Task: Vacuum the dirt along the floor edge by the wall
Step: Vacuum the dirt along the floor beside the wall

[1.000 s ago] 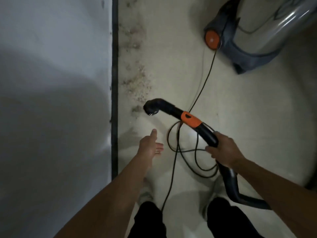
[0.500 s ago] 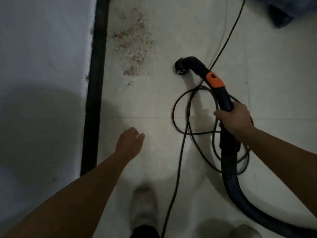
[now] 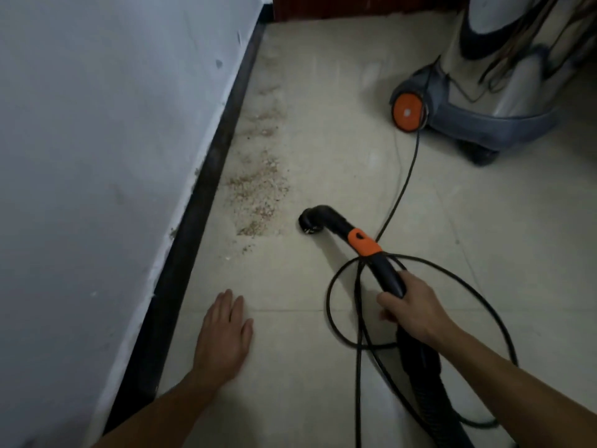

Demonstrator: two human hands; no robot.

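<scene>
The right hand (image 3: 410,305) grips the curved black plastic vacuum wand with an orange collar (image 3: 363,242), fingers wrapped round its handle. The left hand (image 3: 223,334) lies spread, fingers straight, flat over the pale tiled floor (image 3: 323,156); whether it presses down cannot be told. The wand's round black nozzle mouth (image 3: 310,223) sits low to the floor, just beside the sandy brown grit patch (image 3: 258,192), which lies at its ten o'clock and trails towards twelve o'clock along the black skirting strip (image 3: 200,195) under the white wall (image 3: 97,156).

The sweep looks about to start. It would go best with the mouth slid to nine o'clock into the near end of the grit, kept close to the tiles, then drawn slowly along the skirting. The looped black power cord (image 3: 400,189) crosses the wand and could snag. The grey canister vacuum with an orange wheel (image 3: 484,101) stands at one o'clock.
</scene>
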